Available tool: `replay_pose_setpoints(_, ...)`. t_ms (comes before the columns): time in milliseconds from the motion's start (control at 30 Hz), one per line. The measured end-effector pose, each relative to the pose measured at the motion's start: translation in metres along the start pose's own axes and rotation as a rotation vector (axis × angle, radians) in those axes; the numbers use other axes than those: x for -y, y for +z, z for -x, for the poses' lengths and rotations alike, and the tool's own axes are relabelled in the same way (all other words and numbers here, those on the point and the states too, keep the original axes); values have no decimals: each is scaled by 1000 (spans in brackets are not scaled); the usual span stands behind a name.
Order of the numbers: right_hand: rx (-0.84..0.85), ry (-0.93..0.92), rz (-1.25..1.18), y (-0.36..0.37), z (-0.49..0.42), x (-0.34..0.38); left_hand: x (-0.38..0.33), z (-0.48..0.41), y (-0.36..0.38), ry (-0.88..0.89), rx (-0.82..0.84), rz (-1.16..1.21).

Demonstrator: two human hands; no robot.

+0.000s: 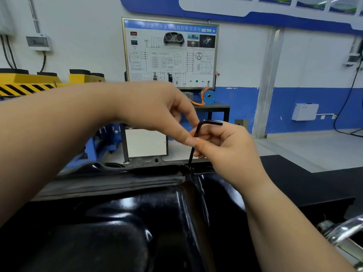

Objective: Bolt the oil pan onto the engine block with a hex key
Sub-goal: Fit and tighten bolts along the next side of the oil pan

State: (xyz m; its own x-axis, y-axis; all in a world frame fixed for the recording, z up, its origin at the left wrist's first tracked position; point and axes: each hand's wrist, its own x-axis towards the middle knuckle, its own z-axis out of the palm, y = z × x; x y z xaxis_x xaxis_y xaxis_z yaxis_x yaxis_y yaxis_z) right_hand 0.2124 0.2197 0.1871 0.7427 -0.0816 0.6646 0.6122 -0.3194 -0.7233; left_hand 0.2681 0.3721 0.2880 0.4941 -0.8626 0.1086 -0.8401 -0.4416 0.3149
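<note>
Hex key stands upright, short arm pointing right

Black L-shaped key standing near upright, short arm pointing right, tip meeting pan's far rim. Glossy black pan lying near, dented, spreading left to right.

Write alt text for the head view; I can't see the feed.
Both hands hold a black hex key upright, its tip at the far rim of the black oil pan: the right hand grips the shaft, the left hand pinches it just below the bend. A diagram board stands behind.
</note>
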Motion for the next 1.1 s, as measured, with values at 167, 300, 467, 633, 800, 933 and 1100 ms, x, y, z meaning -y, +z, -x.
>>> replay_pose_setpoints(167,-10,9,-10,0,0,-2,-7,0,0,82,-69,16)
replay_pose_setpoints(300,8,-7,-27,-1,-1,-3,-8,-4,7,80,-129,-1)
replay_pose_setpoints(467,3,1,-80,-3,-2,-5,-11,-5,13,81,-147,79)
replay_pose_setpoints(633,70,42,-133,-7,-1,-7,-16,-6,15,96,-97,-45)
replay_pose_setpoints(800,307,153,-490,-19,-1,-6,-22,-3,14,127,-71,-172)
replay_pose_setpoints(933,348,224,-601,-18,-3,-6,-23,-3,15,168,-94,-252)
replay_pose_setpoints(1100,373,240,-682,-13,-5,-10,-24,-3,15,205,-112,-347)
